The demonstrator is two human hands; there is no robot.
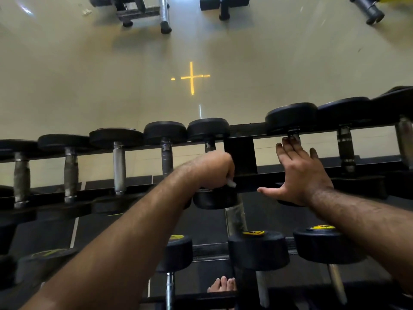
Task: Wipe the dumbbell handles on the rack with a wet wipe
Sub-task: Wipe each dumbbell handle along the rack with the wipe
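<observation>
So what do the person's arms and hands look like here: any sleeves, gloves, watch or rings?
Both arms are bare as far as the frame shows, with hair along the forearms and no sleeves in view. The left hand and the right hand wear no gloves. No watch, band or ring shows on either wrist or on the fingers that are visible. The left hand's fingers are mostly hidden from this angle.

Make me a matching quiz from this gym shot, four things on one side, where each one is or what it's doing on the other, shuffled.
1. left hand
2. right hand
3. wet wipe
4. bare toes

A. on the floor under the rack
B. open, fingers spread over a handle
C. white bit poking from a fist
D. curled round a dumbbell handle

Pairs: 1-D, 2-B, 3-C, 4-A
</observation>
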